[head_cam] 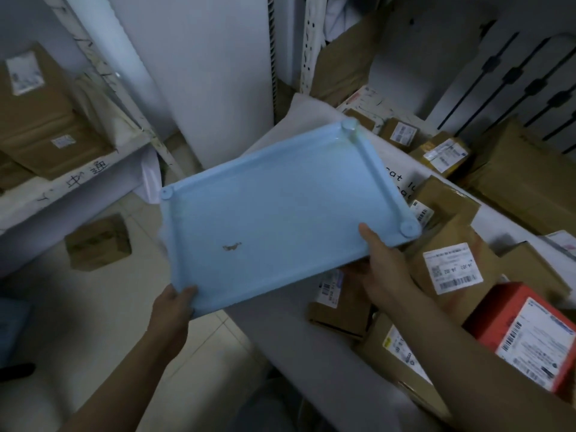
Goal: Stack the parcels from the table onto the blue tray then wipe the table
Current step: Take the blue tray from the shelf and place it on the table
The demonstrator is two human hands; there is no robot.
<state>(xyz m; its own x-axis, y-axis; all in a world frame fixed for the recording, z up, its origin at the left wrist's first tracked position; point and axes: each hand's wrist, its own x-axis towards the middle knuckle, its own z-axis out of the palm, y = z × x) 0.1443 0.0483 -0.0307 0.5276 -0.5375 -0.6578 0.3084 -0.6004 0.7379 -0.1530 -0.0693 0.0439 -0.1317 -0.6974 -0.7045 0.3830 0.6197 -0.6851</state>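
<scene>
I hold the blue tray point(280, 213) in the air with both hands, tilted, above the near edge of the worktop point(311, 344) and the tiled floor point(103, 307). My left hand point(173, 302) grips the near left corner, thumb on the inner face. My right hand point(378, 263) grips the near right edge, thumb laid flat on the rim; its fingers are hidden under the tray.

The tray is smooth moulded plastic, rectangular, with a raised rim and a round boss at each visible corner. A small brown mark point(232, 247) sits on its flat face.

The parcels point(452, 269) lie crowded on the white worktop to the right: brown cardboard boxes with white printed labels, and one red box point(526, 335) at the near right. Label text is too blurred to read. A metal shelf point(62, 188) at left carries more cardboard boxes, partly cut off by the frame.
</scene>
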